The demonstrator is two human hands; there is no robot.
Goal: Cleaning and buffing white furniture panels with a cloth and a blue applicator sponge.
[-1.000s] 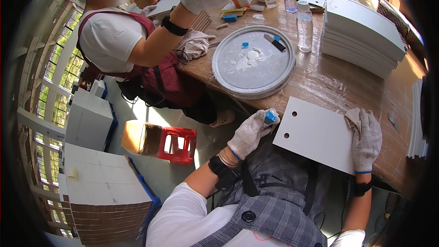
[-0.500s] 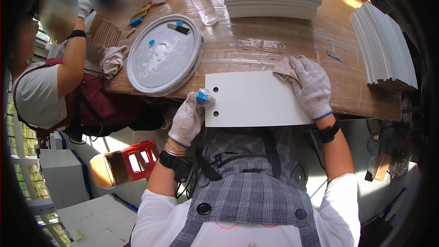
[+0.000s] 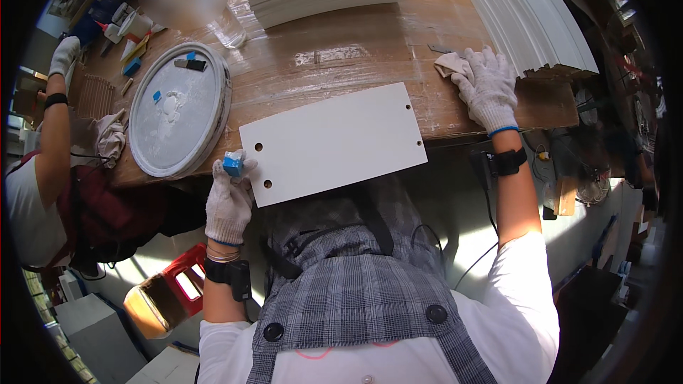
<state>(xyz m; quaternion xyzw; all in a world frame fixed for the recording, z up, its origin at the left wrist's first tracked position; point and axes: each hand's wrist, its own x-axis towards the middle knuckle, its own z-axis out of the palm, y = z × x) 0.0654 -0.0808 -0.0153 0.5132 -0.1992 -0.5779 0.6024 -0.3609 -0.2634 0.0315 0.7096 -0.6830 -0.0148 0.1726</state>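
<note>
Left hand (image 3: 229, 203): gloved, fingers closed around a small blue block (image 3: 233, 164), pressed at the left end of the white drilled panel (image 3: 334, 144).
Right hand (image 3: 489, 89): gloved, lying flat and open on a crumpled cloth (image 3: 452, 65) on the wooden workbench (image 3: 341, 53); it grips nothing.
Panel: lies flat, its near edge overhanging the bench toward the person's apron.
Nearby: round grey tray (image 3: 178, 107) to the left, stacks of white panels (image 3: 530, 14) behind the right hand, a co-worker's gloved hand (image 3: 64, 53) far left.
Risk: nothing pins the panel, so a sideways push from the block could slide or tip it off the edge.
</note>
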